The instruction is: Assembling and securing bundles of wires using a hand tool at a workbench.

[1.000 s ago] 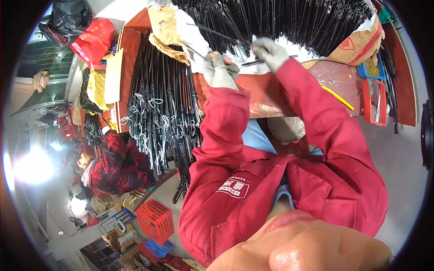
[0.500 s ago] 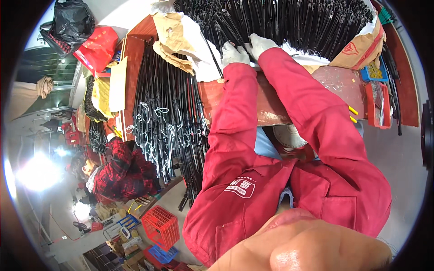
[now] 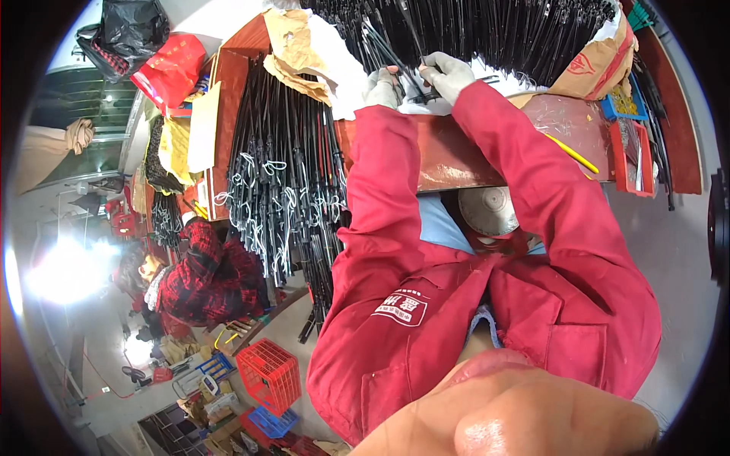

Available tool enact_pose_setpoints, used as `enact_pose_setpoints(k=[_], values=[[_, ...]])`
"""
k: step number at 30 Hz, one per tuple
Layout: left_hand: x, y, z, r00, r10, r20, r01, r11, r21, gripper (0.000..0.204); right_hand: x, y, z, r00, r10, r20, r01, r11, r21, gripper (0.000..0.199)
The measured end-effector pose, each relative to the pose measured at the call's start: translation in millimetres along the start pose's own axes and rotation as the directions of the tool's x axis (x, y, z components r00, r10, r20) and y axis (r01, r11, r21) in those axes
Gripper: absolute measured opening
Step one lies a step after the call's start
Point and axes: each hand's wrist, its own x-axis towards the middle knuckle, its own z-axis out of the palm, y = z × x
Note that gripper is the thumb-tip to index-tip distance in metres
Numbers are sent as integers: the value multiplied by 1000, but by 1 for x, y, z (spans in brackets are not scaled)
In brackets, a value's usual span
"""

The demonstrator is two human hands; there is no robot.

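A dense bundle of thin black rods point(image 3: 487, 38) lies on white and brown paper at the far side of the table. My left hand point(image 3: 382, 87), in a pale glove with a bare thumb tip, is closed on a few of the rods at the near edge of the bundle. Beside it, my right hand point(image 3: 449, 74), also gloved, pinches a single dark rod between thumb and fingers. The lower ends of some rods lie between the two hands over the white paper point(image 3: 346, 80). Exactly how the fingers wrap the rods is partly hidden.
More black rods with white strings point(image 3: 281, 167) hang over the table's left side. A yellow-handled tool point(image 3: 574, 154) lies by my right forearm. At right stand a blue tray point(image 3: 625, 106) and a red tray point(image 3: 631, 163). A person in a checked jacket point(image 3: 205, 281) sits at left.
My hands have moved apart and slightly nearer. Several rods now stand out from the bundle, in my hands. The yellow-handled tool shows more fully from behind my right sleeve.
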Motion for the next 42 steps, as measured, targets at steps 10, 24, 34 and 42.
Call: enact_pose_setpoints(k=[10, 24, 34, 42], values=[[-79, 64, -16, 980, -50, 193, 164, 754, -636, 20, -60, -22, -20, 920, -110, 377, 70, 990, 119, 20], [-116, -4, -32, 991, -5, 137, 79, 839, -539, 21, -4, 6, 14, 993, 75, 94, -78, 996, 30, 20], [-150, 28, 10, 957, -106, 269, 260, 720, -643, 16, -115, -8, -33, 995, 18, 99, 14, 950, -313, 21], [-158, 32, 22, 949, -76, 307, 281, 649, -707, 12, -153, 38, -88, 934, -322, 153, 350, 746, -567, 35]])
